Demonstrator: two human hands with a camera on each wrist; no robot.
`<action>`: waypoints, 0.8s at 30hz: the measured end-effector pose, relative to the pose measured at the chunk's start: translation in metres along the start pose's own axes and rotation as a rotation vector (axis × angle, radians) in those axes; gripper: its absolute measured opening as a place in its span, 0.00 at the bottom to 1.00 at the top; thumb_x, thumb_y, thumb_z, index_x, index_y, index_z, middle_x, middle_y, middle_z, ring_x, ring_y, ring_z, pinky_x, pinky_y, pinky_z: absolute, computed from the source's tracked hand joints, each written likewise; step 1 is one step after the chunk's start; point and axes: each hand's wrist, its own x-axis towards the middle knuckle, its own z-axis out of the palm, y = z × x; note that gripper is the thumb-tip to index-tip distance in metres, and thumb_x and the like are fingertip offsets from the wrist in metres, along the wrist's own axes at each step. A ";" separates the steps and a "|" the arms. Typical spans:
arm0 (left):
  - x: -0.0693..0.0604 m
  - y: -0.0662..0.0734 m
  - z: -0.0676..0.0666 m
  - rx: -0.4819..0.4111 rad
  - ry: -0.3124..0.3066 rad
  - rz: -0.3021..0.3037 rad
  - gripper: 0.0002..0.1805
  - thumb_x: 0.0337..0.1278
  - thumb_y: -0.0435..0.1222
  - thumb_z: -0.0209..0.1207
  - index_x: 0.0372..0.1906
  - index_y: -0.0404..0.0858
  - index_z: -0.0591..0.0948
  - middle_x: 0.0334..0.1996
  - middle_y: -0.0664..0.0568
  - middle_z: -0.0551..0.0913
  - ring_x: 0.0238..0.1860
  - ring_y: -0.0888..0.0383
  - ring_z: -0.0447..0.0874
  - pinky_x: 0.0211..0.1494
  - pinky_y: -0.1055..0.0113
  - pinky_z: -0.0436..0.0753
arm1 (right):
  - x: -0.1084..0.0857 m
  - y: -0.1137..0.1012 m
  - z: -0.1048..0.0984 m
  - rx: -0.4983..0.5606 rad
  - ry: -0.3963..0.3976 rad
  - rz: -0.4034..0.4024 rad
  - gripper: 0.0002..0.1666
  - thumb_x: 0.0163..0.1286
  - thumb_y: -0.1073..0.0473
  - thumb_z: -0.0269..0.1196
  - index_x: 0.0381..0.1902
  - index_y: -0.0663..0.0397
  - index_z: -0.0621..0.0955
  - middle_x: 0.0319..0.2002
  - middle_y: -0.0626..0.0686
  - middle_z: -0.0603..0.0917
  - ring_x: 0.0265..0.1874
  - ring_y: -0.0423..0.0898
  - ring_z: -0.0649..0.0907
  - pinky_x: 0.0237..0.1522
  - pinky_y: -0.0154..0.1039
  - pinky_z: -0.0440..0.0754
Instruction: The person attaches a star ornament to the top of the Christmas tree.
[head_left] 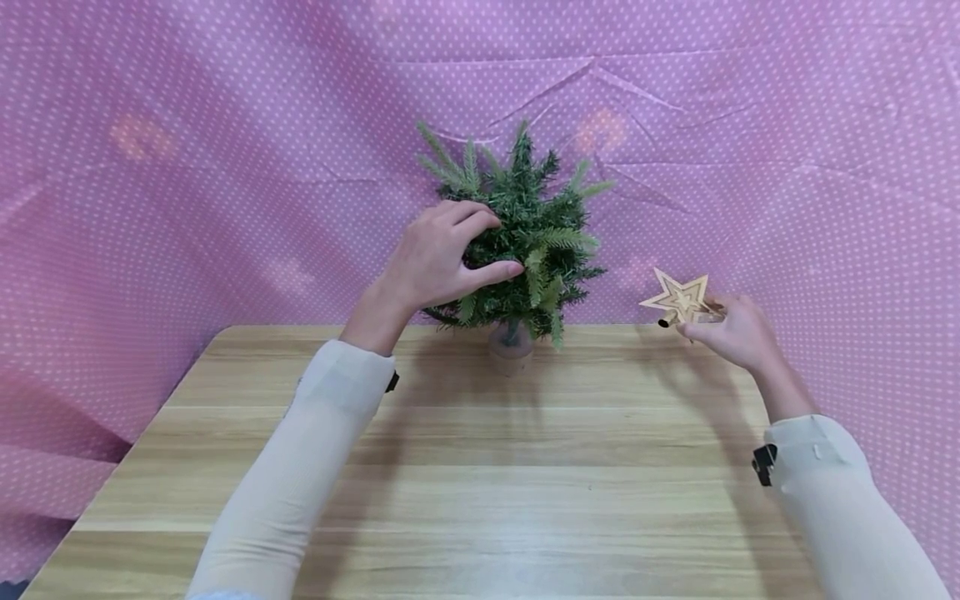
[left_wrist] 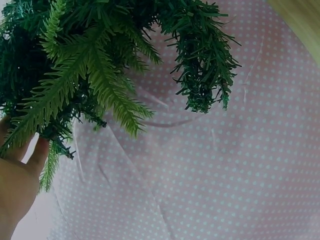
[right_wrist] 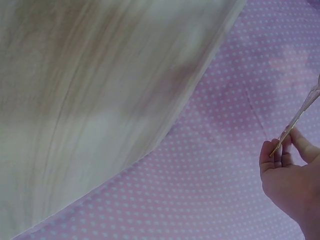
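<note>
A small artificial Christmas tree [head_left: 551, 221] with dark and lighter green branches stands upright at the table's far edge. Its pale round base [head_left: 512, 357] shows below the foliage. My left hand [head_left: 442, 254] grips the tree's left side, fingers bent into the branches and thumb across the front; the fingertips are partly hidden by needles. To the right of the tree, my right hand [head_left: 738, 333] pinches a gold star tree topper [head_left: 678, 298], which has a short tube with a dark end. In the right wrist view the star [right_wrist: 292, 125] appears edge-on between thumb and fingers.
The wooden table [head_left: 480, 483] has a light striped grain and rounded far corners. A pink cloth with white dots [head_left: 300, 125] hangs behind it and along both sides, close to the tree and the star.
</note>
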 end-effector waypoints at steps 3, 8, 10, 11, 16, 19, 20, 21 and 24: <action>0.000 0.000 0.000 0.000 0.008 0.004 0.36 0.57 0.65 0.64 0.58 0.41 0.83 0.59 0.49 0.81 0.63 0.48 0.76 0.68 0.50 0.72 | 0.002 -0.002 0.000 -0.009 0.040 -0.031 0.46 0.63 0.42 0.70 0.63 0.76 0.74 0.50 0.75 0.77 0.45 0.65 0.74 0.42 0.61 0.73; -0.001 0.000 -0.001 -0.006 0.013 0.003 0.37 0.56 0.65 0.64 0.58 0.41 0.83 0.59 0.48 0.81 0.63 0.48 0.76 0.69 0.50 0.71 | 0.005 -0.006 0.000 -0.025 0.064 -0.034 0.46 0.62 0.41 0.71 0.64 0.74 0.74 0.51 0.73 0.76 0.47 0.66 0.73 0.42 0.60 0.71; 0.000 0.000 -0.001 -0.006 0.011 0.003 0.37 0.56 0.65 0.64 0.58 0.40 0.83 0.59 0.48 0.82 0.63 0.48 0.76 0.69 0.50 0.71 | 0.006 -0.009 -0.001 -0.027 0.059 -0.025 0.47 0.62 0.41 0.71 0.65 0.73 0.74 0.50 0.73 0.75 0.46 0.65 0.72 0.41 0.58 0.70; 0.000 0.000 -0.001 -0.005 0.010 0.003 0.37 0.56 0.65 0.64 0.58 0.40 0.83 0.59 0.48 0.82 0.63 0.48 0.76 0.69 0.50 0.71 | 0.005 -0.010 -0.002 -0.026 0.055 -0.017 0.48 0.62 0.40 0.71 0.66 0.73 0.73 0.51 0.72 0.74 0.47 0.65 0.71 0.41 0.57 0.70; 0.001 0.000 -0.001 0.004 0.000 0.002 0.37 0.56 0.66 0.63 0.59 0.41 0.83 0.59 0.49 0.81 0.63 0.49 0.76 0.69 0.51 0.71 | 0.005 -0.018 -0.004 -0.008 0.060 -0.014 0.50 0.61 0.40 0.72 0.66 0.73 0.73 0.53 0.73 0.73 0.50 0.67 0.70 0.45 0.60 0.70; 0.001 0.000 -0.001 0.005 -0.003 0.000 0.37 0.56 0.66 0.63 0.59 0.41 0.83 0.59 0.49 0.82 0.63 0.48 0.76 0.69 0.51 0.71 | 0.006 -0.023 -0.006 0.000 0.065 -0.026 0.48 0.61 0.41 0.72 0.65 0.73 0.73 0.53 0.72 0.74 0.51 0.67 0.71 0.47 0.62 0.69; 0.000 0.000 -0.001 0.007 -0.005 -0.001 0.38 0.56 0.66 0.63 0.59 0.41 0.83 0.59 0.49 0.82 0.63 0.48 0.76 0.69 0.51 0.71 | 0.006 -0.024 -0.006 0.001 0.065 -0.028 0.48 0.62 0.41 0.72 0.65 0.73 0.73 0.53 0.72 0.74 0.51 0.67 0.71 0.48 0.63 0.69; 0.000 0.001 -0.001 0.007 -0.006 0.000 0.38 0.57 0.66 0.63 0.59 0.40 0.82 0.59 0.48 0.82 0.63 0.48 0.76 0.69 0.51 0.71 | 0.006 -0.026 -0.007 0.002 0.066 -0.027 0.48 0.62 0.40 0.72 0.65 0.73 0.73 0.54 0.72 0.74 0.51 0.67 0.71 0.48 0.63 0.69; -0.001 0.001 -0.001 0.004 -0.010 0.000 0.37 0.57 0.65 0.63 0.59 0.40 0.82 0.59 0.48 0.82 0.63 0.48 0.76 0.69 0.50 0.72 | 0.006 -0.030 -0.007 0.008 0.063 -0.026 0.47 0.61 0.41 0.72 0.65 0.72 0.74 0.54 0.71 0.74 0.51 0.68 0.71 0.49 0.64 0.70</action>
